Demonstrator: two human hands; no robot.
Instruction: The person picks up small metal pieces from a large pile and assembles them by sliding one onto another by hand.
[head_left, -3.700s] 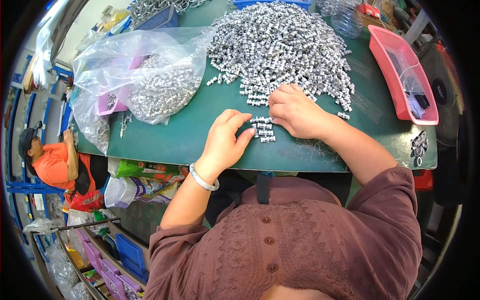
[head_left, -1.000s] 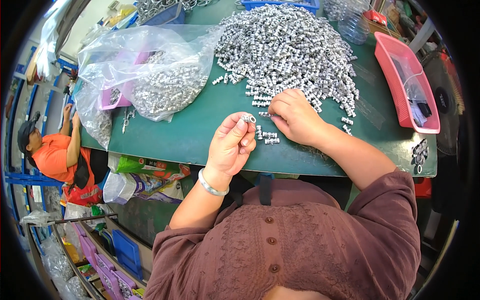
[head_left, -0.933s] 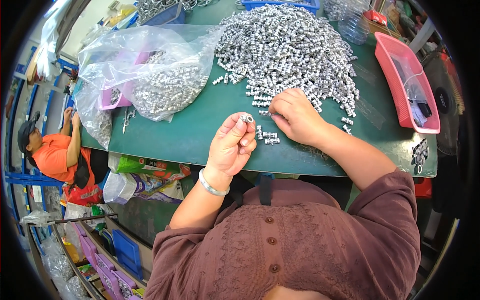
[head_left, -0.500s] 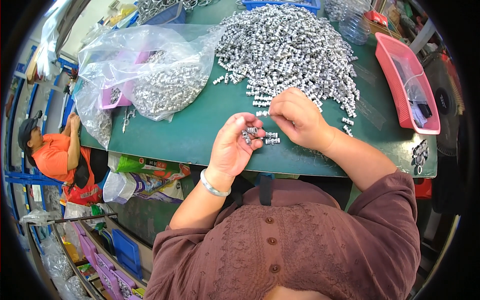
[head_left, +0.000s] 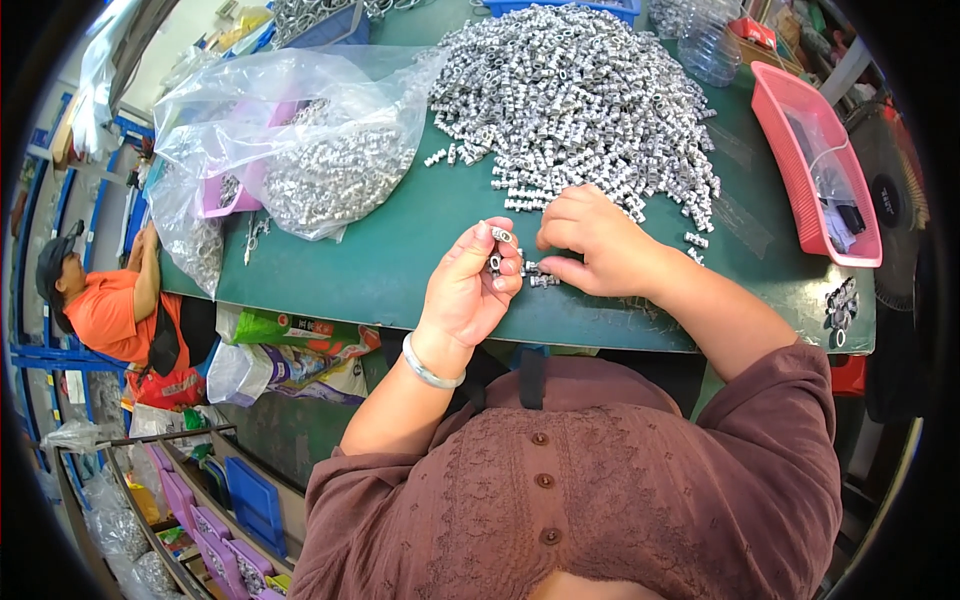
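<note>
In front of the large heap of silver metal parts [head_left: 580,100], I see the left hand [head_left: 463,290] pinching one hollow silver sleeve [head_left: 502,235] in its fingers, probably to leave its end free, while the right hand [head_left: 605,245] has parted fingers near loose silver sleeves [head_left: 543,282].

parts [head_left: 580,110] heaped on table [head_left: 370,275] — bag [head_left: 365,80] left, basket [head_left: 785,170] right

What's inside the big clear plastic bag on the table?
Small silvery metal pieces show through the clear plastic bag. Those deeper are covered; whether the purple tray is inside or behind, I can't tell.
</note>
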